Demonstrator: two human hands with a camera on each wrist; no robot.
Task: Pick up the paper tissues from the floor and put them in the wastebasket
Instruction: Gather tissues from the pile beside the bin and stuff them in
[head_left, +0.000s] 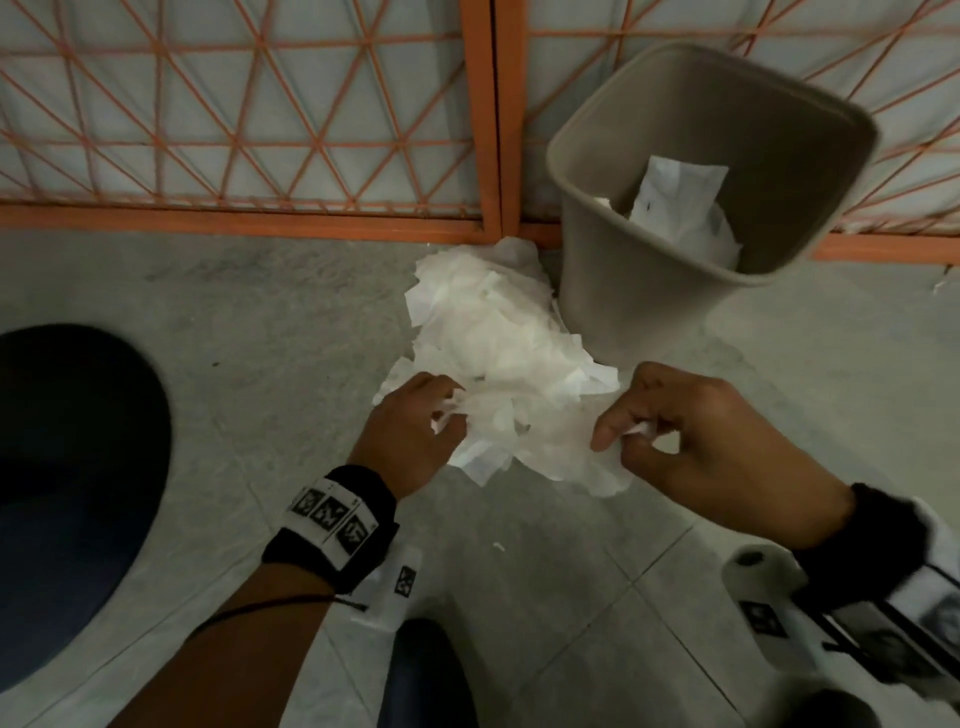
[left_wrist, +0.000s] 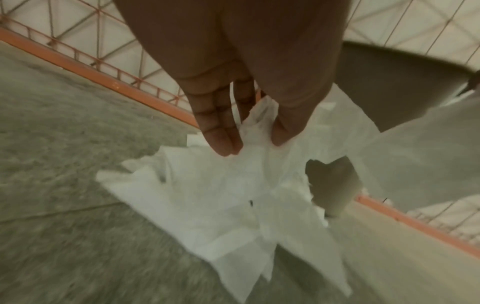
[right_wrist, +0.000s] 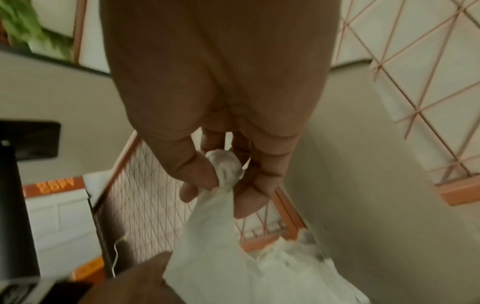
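A loose heap of crumpled white paper tissues (head_left: 498, 358) is seen on the grey tiled floor (head_left: 249, 332), just beside the beige plastic wastebasket (head_left: 623, 291) and against the orange metal lattice fence (head_left: 249, 221). The near end of the heap is gripped from 2 sides. On its left edge, tissue is pinched between the thumb and fingers (left_wrist: 221, 135) of the left hand (head_left: 410, 431), as the left wrist view shows. On its right edge, a twisted wad of tissue is clenched between the thumb and curled fingers (right_wrist: 257, 185) of the right hand (head_left: 711, 441), with more tissue hanging below it in the right wrist view. Whether the gripped part is lifted clear of the floor cannot be told. The wastebasket is tilted in the head view, its open mouth facing the camera, and white crumpled tissues (head_left: 680, 208) are seen inside it. A black wristband with printed markers (head_left: 332, 519) is worn on the left wrist. A small white scrap (head_left: 498, 546) is seen on the floor between the 2 forearms.
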